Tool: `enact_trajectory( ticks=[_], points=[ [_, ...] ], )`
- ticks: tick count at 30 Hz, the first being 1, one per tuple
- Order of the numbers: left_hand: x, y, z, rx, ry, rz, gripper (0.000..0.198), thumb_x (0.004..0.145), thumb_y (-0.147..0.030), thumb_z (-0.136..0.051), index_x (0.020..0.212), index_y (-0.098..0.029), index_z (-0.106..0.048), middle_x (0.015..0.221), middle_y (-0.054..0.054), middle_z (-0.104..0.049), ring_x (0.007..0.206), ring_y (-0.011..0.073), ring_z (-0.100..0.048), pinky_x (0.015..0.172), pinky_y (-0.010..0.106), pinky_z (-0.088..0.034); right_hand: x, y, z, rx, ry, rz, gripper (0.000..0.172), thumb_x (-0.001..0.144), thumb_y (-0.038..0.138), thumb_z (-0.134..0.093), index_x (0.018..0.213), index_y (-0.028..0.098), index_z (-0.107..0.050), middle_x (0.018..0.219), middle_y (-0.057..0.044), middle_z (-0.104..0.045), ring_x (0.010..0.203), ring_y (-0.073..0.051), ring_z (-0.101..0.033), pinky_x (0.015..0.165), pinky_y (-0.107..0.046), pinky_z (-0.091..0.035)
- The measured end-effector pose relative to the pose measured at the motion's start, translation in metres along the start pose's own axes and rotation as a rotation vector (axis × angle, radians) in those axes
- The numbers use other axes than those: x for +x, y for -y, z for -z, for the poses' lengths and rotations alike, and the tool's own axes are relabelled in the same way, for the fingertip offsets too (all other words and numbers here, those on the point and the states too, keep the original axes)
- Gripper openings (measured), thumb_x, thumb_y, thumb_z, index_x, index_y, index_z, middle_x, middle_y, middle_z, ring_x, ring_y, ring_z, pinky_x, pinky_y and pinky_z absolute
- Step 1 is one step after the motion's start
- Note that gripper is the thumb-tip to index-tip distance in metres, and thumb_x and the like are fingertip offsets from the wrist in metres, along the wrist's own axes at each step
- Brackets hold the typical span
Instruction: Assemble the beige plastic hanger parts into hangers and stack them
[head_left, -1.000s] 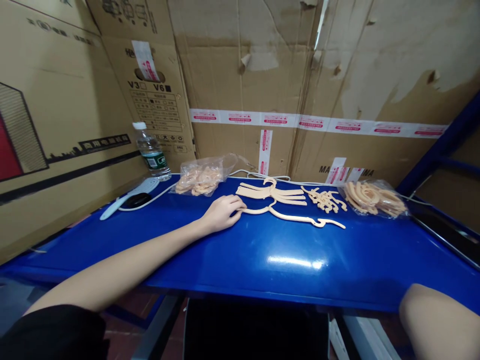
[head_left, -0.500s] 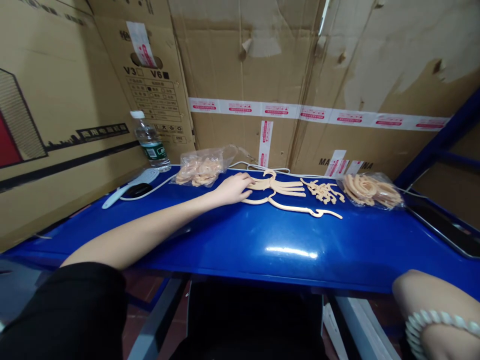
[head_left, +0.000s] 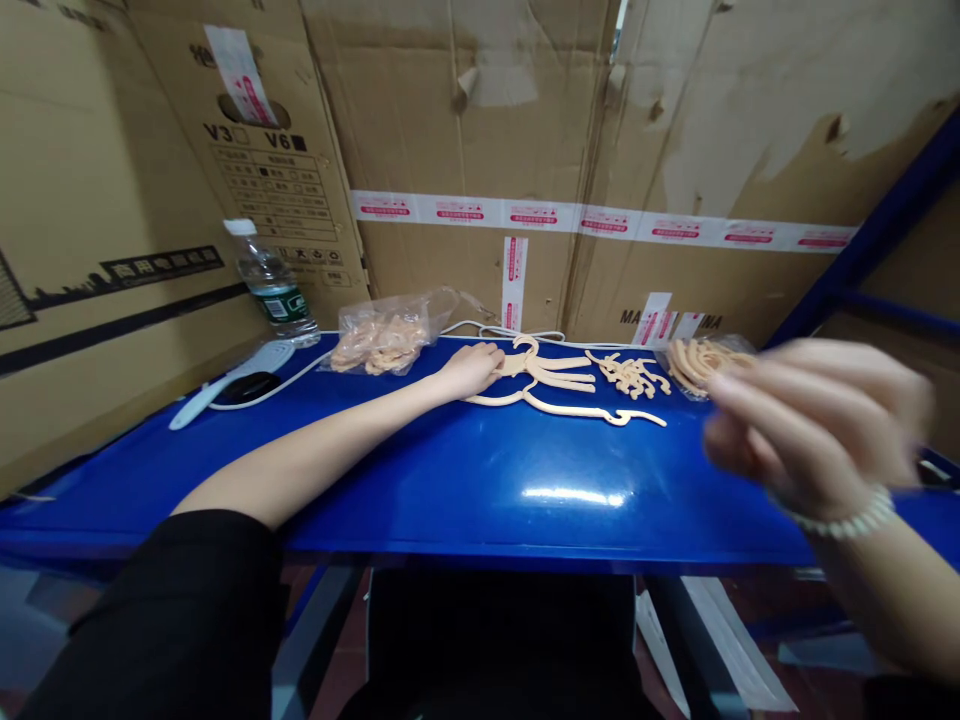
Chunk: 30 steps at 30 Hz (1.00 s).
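The left hand [head_left: 472,368] is laid, released, on the beige hangers [head_left: 559,376]. The right hand [head_left: 814,425] is blurred; its grip cannot be told.

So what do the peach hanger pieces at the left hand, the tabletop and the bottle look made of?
Hanger pieces: likely moulded plastic, matte peach, in thin, uniform flat shapes. Tabletop: hard, glossy blue, probably painted metal or laminate; it shows a sharp light reflection. Bottle: clear plastic by the look, see-through, with a white cap and a green label.
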<state>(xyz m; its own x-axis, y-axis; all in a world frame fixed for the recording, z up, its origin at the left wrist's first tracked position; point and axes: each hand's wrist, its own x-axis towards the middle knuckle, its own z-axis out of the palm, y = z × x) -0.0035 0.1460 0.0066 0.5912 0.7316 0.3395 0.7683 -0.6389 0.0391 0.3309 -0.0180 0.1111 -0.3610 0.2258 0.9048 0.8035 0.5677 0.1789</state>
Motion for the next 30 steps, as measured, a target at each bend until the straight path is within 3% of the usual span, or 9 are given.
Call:
enact_trajectory(
  ticks=[2,6,10,14,18,30],
  points=[
    [0.0,-0.001,0.002,-0.033,-0.006,0.01,0.005,0.092,-0.018,-0.056,0.095,-0.016,-0.061,0.098,0.012,-0.069,0.092,0.0267,-0.067,0.077,0.034,-0.05,0.005,-0.023,-0.025,-0.044,0.113,0.043,0.015,0.092,0.026,-0.064,0.102,0.03,-0.075,0.085,-0.004,-0.073,0.083,-0.024,-0.067,0.078,-0.042,-0.057],
    [-0.008,-0.002,0.013,-0.099,-0.044,0.05,0.008,0.098,-0.02,-0.05,0.101,-0.016,-0.057,0.095,0.011,-0.071,0.082,0.024,-0.068,0.071,0.031,-0.049,-0.014,-0.081,-0.08,0.015,0.616,-0.117,0.03,0.093,0.024,-0.055,0.116,0.018,-0.073,0.103,-0.012,-0.077,0.091,-0.028,-0.072,0.083,-0.043,-0.059],
    [-0.035,-0.009,0.026,-0.212,-0.2,0.045,0.011,0.101,-0.027,-0.05,0.101,-0.018,-0.055,0.097,0.009,-0.071,0.085,0.0232,-0.069,0.074,0.031,-0.049,-0.048,-0.111,-0.11,0.022,0.832,-0.063,0.041,0.094,0.016,-0.05,0.132,0.013,-0.067,0.125,-0.016,-0.072,0.115,-0.03,-0.067,0.1,-0.043,-0.054],
    [-0.07,-0.024,0.026,-0.288,-0.331,0.065,0.013,0.099,-0.032,-0.054,0.104,-0.021,-0.057,0.098,0.005,-0.071,0.086,0.0219,-0.07,0.075,0.03,-0.051,-0.061,-0.105,-0.121,0.023,0.877,-0.004,0.047,0.094,0.006,-0.043,0.134,0.012,-0.067,0.132,-0.017,-0.069,0.12,-0.029,-0.066,0.104,-0.04,-0.051],
    [-0.091,-0.039,0.013,-0.372,-0.352,0.045,0.014,0.099,-0.031,-0.055,0.107,-0.02,-0.058,0.098,0.005,-0.072,0.085,0.0198,-0.071,0.075,0.028,-0.052,-0.061,-0.097,-0.124,-0.023,0.887,0.001,0.048,0.09,0.0,-0.042,0.124,0.012,-0.073,0.123,-0.018,-0.073,0.111,-0.029,-0.069,0.097,-0.039,-0.054],
    [-0.096,-0.037,0.003,-0.449,-0.371,0.014,0.016,0.097,-0.03,-0.058,0.11,-0.02,-0.061,0.103,0.006,-0.073,0.092,0.0214,-0.072,0.08,0.03,-0.055,-0.068,-0.105,-0.126,-0.048,0.701,0.155,0.028,0.097,0.016,-0.052,0.104,0.013,-0.079,0.094,-0.015,-0.076,0.088,-0.03,-0.067,0.077,-0.04,-0.049]
  ],
)
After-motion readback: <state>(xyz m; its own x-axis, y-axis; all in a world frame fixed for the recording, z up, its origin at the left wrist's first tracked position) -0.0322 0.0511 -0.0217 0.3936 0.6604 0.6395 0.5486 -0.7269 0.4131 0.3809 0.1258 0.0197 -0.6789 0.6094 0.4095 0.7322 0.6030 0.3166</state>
